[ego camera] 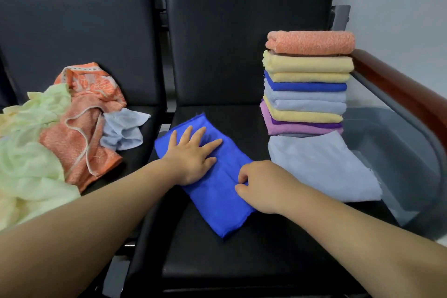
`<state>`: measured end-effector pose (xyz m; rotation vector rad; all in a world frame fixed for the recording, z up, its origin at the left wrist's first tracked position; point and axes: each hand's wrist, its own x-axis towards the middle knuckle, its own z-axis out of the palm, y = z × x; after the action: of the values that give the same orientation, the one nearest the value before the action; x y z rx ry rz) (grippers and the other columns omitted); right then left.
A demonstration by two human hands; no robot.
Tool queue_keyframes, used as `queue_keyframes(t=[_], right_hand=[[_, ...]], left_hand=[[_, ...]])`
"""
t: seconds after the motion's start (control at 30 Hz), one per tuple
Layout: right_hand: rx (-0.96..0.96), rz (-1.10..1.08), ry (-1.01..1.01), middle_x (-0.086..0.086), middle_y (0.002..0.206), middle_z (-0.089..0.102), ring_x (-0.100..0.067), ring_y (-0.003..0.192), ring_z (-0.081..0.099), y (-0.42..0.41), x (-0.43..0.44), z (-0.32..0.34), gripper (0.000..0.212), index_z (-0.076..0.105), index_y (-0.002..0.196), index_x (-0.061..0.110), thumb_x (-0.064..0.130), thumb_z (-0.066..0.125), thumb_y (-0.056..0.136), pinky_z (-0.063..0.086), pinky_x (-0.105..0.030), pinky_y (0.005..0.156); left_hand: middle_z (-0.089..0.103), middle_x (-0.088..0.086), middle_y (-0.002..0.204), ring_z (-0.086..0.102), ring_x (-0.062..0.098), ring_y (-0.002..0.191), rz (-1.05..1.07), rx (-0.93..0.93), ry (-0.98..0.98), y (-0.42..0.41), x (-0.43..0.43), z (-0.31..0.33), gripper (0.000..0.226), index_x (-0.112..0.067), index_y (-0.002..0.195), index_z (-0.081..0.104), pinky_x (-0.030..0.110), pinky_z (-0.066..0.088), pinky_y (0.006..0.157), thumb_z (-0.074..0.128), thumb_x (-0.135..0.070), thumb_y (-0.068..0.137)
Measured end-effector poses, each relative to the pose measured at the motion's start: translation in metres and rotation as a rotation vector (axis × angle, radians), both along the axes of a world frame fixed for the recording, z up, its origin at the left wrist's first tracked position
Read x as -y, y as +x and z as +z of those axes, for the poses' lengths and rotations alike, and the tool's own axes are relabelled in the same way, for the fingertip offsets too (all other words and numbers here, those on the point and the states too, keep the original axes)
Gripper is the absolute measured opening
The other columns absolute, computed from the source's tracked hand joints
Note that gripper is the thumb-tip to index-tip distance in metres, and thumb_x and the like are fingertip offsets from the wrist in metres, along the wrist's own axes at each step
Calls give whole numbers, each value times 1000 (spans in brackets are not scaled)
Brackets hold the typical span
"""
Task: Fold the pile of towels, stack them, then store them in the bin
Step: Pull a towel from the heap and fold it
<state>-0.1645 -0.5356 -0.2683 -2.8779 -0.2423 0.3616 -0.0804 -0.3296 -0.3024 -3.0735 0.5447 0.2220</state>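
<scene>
A bright blue towel (217,198) lies folded into a long strip on the black seat (217,261) in front of me. My left hand (191,155) presses flat on its far half, fingers spread. My right hand (261,186) pinches the towel's right edge near the middle. A tall stack of folded towels (307,84), orange on top, stands at the right on a pale blue cloth (321,167). The unfolded pile (60,128) of green, orange and pale blue towels lies on the left seat.
A grey translucent bin (399,157) sits at the right, beside the stack and under a brown wooden armrest (399,89). Black seat backs rise behind. A gap with metal frame separates the two seats.
</scene>
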Motion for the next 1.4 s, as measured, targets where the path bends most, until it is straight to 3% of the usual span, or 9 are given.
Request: queue_keyframes(t=[0.13,0.2,0.53,0.73,0.9,1.0,1.13,1.23,1.4], right_hand=[[77,-64,80,10,96,63,-14,89,62,5,5,1,13,68,93,28,34,56,94,57,-36,82],[122,-44,97,9,99,59,-15,92,60,7,5,4,11,68,98,28,30,57,94,55,-35,83],[-36,44,-44,1,105,64,-23,94,63,-24,-8,5,18,64,105,21,34,56,95,57,-41,87],[-35,22,127,14,90,63,-10,91,62,-35,5,-1,9,67,99,29,29,62,91,56,-32,83],[21,51,232,16,82,65,-1,82,60,-36,5,-1,14,65,91,33,19,65,89,52,-25,76],[6,68,250,15,81,68,0,79,62,-40,1,-1,16,66,89,33,16,67,87,53,-23,77],[-37,62,261,13,86,71,-3,82,65,-42,0,-3,8,69,90,33,26,72,88,52,-21,77],[-99,51,307,14,88,70,-3,83,64,-44,1,-1,13,71,91,32,45,74,91,52,-25,81],[-153,44,329,16,94,70,-2,89,63,-51,2,4,32,72,94,33,65,68,88,50,-25,87]], left_hand=[[42,6,146,38,33,134,202,182,-29,-24,-3,10,57,-31,149,40,47,32,108,46,-53,97],[49,6,136,43,34,127,324,130,-54,-37,-1,13,53,-23,138,48,45,37,100,45,-56,97],[7,-8,170,-3,22,157,56,-138,-148,-44,-11,7,61,-38,160,20,59,2,124,36,-55,103],[28,-4,155,33,31,139,247,-51,-247,-78,-14,12,62,-41,149,37,45,32,114,58,-55,93],[44,-8,141,52,11,123,239,-321,-739,-111,-31,26,52,-33,137,53,29,44,106,73,-38,89],[65,-6,127,60,3,101,259,-684,-1017,-128,-39,35,36,-30,118,66,25,51,80,71,-27,82],[70,5,111,66,12,93,212,-909,-1090,-140,-48,36,45,-15,112,68,24,54,75,68,-2,69],[71,11,106,71,24,92,161,-891,-1179,-138,-54,38,50,-6,105,68,26,58,77,62,19,63],[76,17,87,74,24,81,220,-506,-1059,-134,-55,47,26,-2,88,74,27,59,78,75,20,73]])
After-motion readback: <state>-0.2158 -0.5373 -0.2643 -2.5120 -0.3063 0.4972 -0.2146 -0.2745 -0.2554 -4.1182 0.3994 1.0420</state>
